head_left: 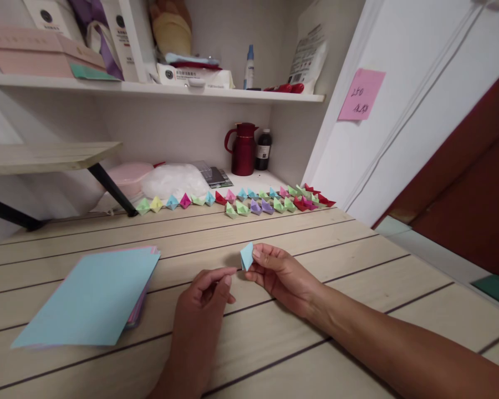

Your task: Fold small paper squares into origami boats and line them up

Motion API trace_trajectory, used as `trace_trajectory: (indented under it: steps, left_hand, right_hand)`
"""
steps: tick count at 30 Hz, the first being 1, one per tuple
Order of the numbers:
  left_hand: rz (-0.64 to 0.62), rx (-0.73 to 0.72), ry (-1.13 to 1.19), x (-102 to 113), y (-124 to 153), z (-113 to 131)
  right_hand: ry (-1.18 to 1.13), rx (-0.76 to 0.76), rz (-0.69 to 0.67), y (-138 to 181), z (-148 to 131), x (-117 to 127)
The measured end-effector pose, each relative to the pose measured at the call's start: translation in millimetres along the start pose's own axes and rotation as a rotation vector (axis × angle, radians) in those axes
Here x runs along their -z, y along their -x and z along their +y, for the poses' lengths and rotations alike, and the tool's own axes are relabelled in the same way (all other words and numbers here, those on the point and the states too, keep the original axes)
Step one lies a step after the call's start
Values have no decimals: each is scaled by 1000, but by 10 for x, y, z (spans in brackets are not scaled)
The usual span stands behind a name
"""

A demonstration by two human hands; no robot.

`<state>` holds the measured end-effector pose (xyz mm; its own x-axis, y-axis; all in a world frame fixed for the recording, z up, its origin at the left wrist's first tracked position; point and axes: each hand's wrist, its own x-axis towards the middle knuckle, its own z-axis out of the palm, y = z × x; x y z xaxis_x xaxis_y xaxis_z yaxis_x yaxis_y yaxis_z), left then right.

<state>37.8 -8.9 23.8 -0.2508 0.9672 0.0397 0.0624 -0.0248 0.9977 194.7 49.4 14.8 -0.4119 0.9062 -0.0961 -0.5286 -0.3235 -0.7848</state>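
Observation:
My right hand (pixel 276 271) pinches a small folded light-blue paper piece (pixel 247 255) just above the wooden table (pixel 324 244). My left hand (pixel 205 293) hovers beside it, fingers curled together, its fingertips close to the paper but holding nothing I can see. A stack of coloured paper sheets (pixel 89 299), light blue on top, lies to the left of my left hand. Along the table's far edge runs a row of several small folded paper boats (pixel 241 202) in green, yellow, blue, pink, purple and red.
A red jug (pixel 243 148) and a dark bottle (pixel 263 149) stand at the back in the alcove, next to a white plastic bag (pixel 174 180). A shelf (pixel 158 88) above carries boxes and packets. A pink sticky note (pixel 361 94) hangs on the white door at the right.

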Motion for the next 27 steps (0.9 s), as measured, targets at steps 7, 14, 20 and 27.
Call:
trace_trajectory:
  steps: [7, 14, 20, 27]
  left_hand:
    - [-103, 0, 28, 12, -11, 6]
    - [-68, -25, 38, 1, -10, -31]
    - [-132, 1, 37, 2, 15, 4]
    - [-115, 100, 34, -10, 39, 24]
  right_hand:
    - [28, 12, 1, 13, 7, -23]
    - [29, 9, 14, 7, 7, -8]
    - [51, 16, -1, 9, 19, -5]
    - [179, 74, 47, 27, 26, -63]
